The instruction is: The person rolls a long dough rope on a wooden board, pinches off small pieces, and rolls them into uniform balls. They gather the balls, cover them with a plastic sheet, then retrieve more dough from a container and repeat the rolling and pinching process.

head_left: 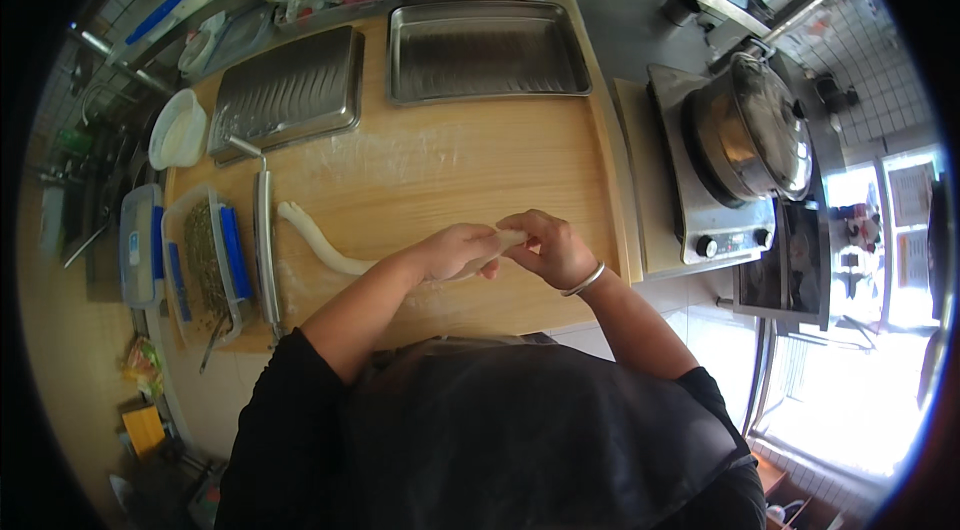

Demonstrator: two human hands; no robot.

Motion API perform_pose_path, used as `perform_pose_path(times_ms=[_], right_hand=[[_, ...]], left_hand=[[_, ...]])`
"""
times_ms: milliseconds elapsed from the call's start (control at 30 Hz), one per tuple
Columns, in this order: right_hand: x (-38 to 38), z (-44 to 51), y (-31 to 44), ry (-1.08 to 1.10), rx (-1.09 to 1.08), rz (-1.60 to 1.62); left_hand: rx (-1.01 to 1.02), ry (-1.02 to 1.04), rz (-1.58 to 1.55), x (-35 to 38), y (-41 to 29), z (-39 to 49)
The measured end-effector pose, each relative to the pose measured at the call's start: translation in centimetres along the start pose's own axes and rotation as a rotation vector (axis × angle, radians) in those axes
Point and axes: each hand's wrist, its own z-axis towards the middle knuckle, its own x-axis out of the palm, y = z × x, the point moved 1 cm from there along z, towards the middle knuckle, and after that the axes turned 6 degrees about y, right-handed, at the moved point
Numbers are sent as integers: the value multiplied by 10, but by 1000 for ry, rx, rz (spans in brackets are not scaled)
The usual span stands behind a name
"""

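A long rope of pale dough (324,249) lies curved over the wooden board (420,177), its far left tip split or pinched. Around its right part my left hand (461,252) is wrapped, a little above the board. At the rope's right end, the fingers of my right hand (551,245) pinch the dough, close against the left thumb. The section under my left palm and forearm is hidden. To the left of the rope, a metal rolling pin (264,245) with a cranked handle lies lengthwise on the board.
Beyond my hands are an upright steel tray (487,54) and an overturned one (289,87). At left stand a white tub (178,131), a plastic box of chopped dried filling (204,260) and a lidded box (142,245). A lidded steel pot (750,129) sits on a cooker (720,230) at right.
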Motion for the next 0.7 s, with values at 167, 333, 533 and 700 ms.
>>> perform_pose_path(times_ms=[167,333,533,700], right_hand=[[4,12,-13,91,-74,110],[-1,28,-9,169,-231,128],[7,28,-5,86,-177,-4],[29,27,-24,-63,-179,-60]], left_hand=[[-9,-59,-92,2,-10,-13],[-29,-79,-92,5,-23,-19],[9,-117,-96,2,-23,-23],[133,-107,-97,4,-14,-21]])
